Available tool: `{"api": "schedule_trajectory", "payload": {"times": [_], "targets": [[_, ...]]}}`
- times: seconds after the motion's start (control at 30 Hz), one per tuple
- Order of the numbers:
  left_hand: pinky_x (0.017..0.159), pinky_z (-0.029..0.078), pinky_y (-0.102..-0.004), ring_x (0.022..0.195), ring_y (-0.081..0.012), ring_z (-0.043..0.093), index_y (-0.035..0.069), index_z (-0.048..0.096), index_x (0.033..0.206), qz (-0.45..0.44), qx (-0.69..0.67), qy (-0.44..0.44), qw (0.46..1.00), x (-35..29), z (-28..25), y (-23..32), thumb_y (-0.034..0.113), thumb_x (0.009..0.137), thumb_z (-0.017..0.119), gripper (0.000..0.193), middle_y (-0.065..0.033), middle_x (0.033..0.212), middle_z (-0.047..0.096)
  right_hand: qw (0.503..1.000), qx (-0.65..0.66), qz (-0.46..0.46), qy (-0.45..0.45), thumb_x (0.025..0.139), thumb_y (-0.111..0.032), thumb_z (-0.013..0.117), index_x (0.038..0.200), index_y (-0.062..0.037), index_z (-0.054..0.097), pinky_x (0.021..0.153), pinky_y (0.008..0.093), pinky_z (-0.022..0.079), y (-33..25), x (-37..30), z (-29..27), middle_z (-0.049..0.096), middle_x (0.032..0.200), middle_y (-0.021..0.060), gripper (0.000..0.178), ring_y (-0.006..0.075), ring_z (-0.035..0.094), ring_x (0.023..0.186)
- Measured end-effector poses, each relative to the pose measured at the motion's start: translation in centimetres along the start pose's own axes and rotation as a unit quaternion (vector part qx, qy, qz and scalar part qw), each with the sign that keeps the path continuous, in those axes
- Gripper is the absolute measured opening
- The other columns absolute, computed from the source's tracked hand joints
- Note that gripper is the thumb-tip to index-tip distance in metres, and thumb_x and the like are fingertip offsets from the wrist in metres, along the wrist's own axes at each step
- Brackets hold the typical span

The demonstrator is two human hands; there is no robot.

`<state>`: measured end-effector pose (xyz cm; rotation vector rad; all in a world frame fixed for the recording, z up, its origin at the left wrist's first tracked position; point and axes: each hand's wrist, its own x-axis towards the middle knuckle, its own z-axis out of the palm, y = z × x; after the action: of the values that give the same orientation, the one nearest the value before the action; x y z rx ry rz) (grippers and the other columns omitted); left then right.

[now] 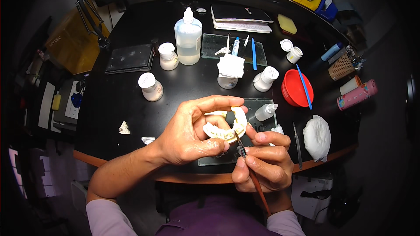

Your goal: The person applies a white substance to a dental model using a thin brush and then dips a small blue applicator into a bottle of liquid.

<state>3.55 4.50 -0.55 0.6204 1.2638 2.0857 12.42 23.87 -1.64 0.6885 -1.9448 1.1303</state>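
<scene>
Head view: the left hand [186,133] is clamped around a U-shaped, cream-white dental model [217,132] near the front edge of the black bench [105,105]. The right hand [271,166] pinches a slim, brown-handled brush [257,188], its tip at the model. Likely step: detailed brushwork; the next stroke calls for a steady model and light pressure.

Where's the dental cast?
In the head view, the dental cast is just right of centre, in the left hand, by the brush in the right hand.
</scene>
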Motion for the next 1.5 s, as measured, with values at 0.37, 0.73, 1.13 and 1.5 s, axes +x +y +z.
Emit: {"api": "schedule_trajectory", "payload": {"times": [0.37, 0.73, 1.13, 1.5], "targets": [[0.107, 0.056, -0.0356, 0.129, -0.0279, 0.068, -0.012, 0.041, 0.156, 0.005, -0.004, 0.005, 1.0, -0.01, -0.11, -0.14, -0.003, 0.082, 0.074, 0.082, -0.0245, 0.146, 0.061, 1.0, 0.001, 0.0, -0.003, 0.081, 0.006, 0.082, 0.109, -0.0083, 0.069, 0.098, 0.045, 0.069, 0.07, 0.01, 0.04, 0.068, 0.101, 0.0066, 0.034, 0.0283, 0.066, 0.112], [0.108, 0.056, -0.0371, 0.128, -0.0277, 0.069, -0.013, 0.042, 0.155, 0.004, 0.001, 0.003, 1.0, -0.02, 0.01, -0.03, -0.003, 0.081, 0.073, 0.081, -0.0252, 0.146, 0.061, 1.0, -0.001, -0.003, -0.015, 0.081, 0.006, 0.082, 0.109, -0.0084, 0.069, 0.099, 0.0461, 0.068, -0.11, 0.14, -0.1, 0.068, 0.103, 0.0063, 0.034, 0.0281, 0.066, 0.113], [0.104, 0.058, -0.0349, 0.127, -0.0258, 0.069, -0.012, 0.041, 0.156, 0.014, 0.01, -0.001, 1.0, 0.02, 0.0, 0.19, -0.004, 0.081, 0.073, 0.082, -0.0248, 0.15, 0.059, 1.0, -0.005, -0.006, -0.009, 0.082, 0.006, 0.081, 0.108, -0.0072, 0.07, 0.098, 0.0463, 0.068, -0.1, 0.14, -0.04, 0.069, 0.101, 0.0066, 0.031, 0.0281, 0.067, 0.113], [0.105, 0.058, -0.0343, 0.126, -0.0254, 0.069, -0.013, 0.041, 0.156, 0.009, 0.017, 0.003, 1.0, -0.03, 0.05, 0.38, -0.004, 0.08, 0.072, 0.082, -0.0262, 0.15, 0.059, 0.999, -0.02, 0.002, -0.038, 0.085, 0.005, 0.074, 0.113, -0.011, 0.063, 0.098, 0.0483, 0.068, -0.17, 0.0, -0.32, 0.064, 0.103, 0.0078, 0.034, 0.0279, 0.061, 0.113]]}}
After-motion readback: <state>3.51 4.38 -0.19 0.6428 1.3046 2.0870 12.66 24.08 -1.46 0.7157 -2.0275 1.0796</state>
